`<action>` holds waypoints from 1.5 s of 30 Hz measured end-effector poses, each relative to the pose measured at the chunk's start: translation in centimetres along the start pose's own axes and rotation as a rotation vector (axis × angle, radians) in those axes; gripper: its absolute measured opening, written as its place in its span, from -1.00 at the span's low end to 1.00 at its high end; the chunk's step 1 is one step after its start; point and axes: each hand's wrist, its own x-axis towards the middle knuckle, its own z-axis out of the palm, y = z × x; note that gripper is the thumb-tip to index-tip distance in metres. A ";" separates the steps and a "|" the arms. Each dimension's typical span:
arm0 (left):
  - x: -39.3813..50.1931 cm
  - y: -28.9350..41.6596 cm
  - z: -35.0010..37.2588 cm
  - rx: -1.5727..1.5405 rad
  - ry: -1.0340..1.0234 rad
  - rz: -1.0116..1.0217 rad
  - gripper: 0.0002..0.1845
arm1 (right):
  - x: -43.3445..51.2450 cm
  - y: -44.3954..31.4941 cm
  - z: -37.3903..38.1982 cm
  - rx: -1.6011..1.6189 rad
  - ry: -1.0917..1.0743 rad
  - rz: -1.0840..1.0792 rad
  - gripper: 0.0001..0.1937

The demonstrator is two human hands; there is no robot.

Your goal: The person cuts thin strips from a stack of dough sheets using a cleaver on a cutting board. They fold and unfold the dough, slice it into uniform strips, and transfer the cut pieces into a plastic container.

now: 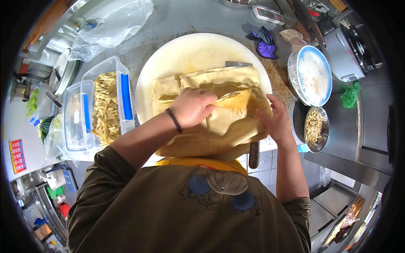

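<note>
Large tan sheets, apparently tofu skin (186,139), lie layered on a round white cutting board (177,47) and overhang its near edge. My left hand (194,106), with a beaded bracelet at the wrist, pinches the raised edge of the top sheet between thumb and fingers. At the right side of the stack is my right hand (275,118), its thumb and fingers spread around the sheets' edge; whether it grips them is unclear. A knife lies under the stack: its dark handle (254,155) sticks out near me, and its blade end (238,64) shows beyond the far edge.
To the left, a clear container (128,123) holds tan strips beside its blue-clipped lid (71,117). Right of the board stand a blue-rimmed bowl of white contents (329,76) and a metal bowl of strips (326,139). A purple cloth item (266,49) and a digital scale (268,15) lie beyond.
</note>
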 end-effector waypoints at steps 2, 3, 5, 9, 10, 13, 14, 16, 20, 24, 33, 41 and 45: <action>-0.4 0.1 0.0 0.058 -0.020 0.031 -0.89 | 0.2 -0.9 -0.4 -0.019 0.018 -0.134 -0.40; -0.7 0.3 0.1 0.090 -0.030 0.041 -0.91 | 0.3 -1.4 -0.4 0.014 -0.016 -0.157 -0.36; -1.1 0.4 0.3 0.127 -0.028 0.064 -0.94 | 0.5 -2.3 -0.3 0.070 -0.071 -0.203 -0.30; -1.7 0.7 0.5 0.169 0.015 0.077 -0.96 | 0.8 -3.0 -0.3 0.079 -0.180 -0.208 -0.25; -1.7 0.9 0.5 0.159 0.015 0.082 -0.95 | 1.0 -3.0 -0.3 0.035 -0.181 -0.227 -0.25; -1.6 1.5 0.0 0.117 0.030 0.081 -0.92 | 1.6 -2.9 -0.3 -0.083 -0.211 -0.336 -0.34; -1.6 1.8 -0.2 0.097 0.044 0.067 -0.90 | 1.8 -2.9 -0.3 -0.164 -0.255 -0.306 -0.39; -1.5 2.4 -1.0 0.043 0.088 0.052 -0.87 | 2.2 -3.1 -0.6 0.000 -0.273 -0.462 -0.50; -2.1 2.9 -4.0 -0.126 -0.082 -0.050 -0.83 | 0.8 -2.7 -3.1 0.177 -0.484 -0.310 -0.61; -2.6 3.6 -4.1 -0.186 0.030 -0.065 -0.84 | 0.7 -1.1 -3.8 0.385 -0.587 -0.506 -0.55; -4.0 3.3 -3.4 -0.280 0.055 -0.121 -0.82 | 1.7 0.0 -2.8 0.107 -0.493 -0.680 -0.50; -3.2 3.9 -4.2 -0.246 0.042 -0.080 -0.80 | 2.0 -0.5 -2.7 0.022 -0.411 -0.717 -0.45; -2.5 3.0 -3.7 -0.070 0.095 -0.018 -0.69 | 2.2 -1.5 -2.1 0.010 -0.313 -0.716 -0.42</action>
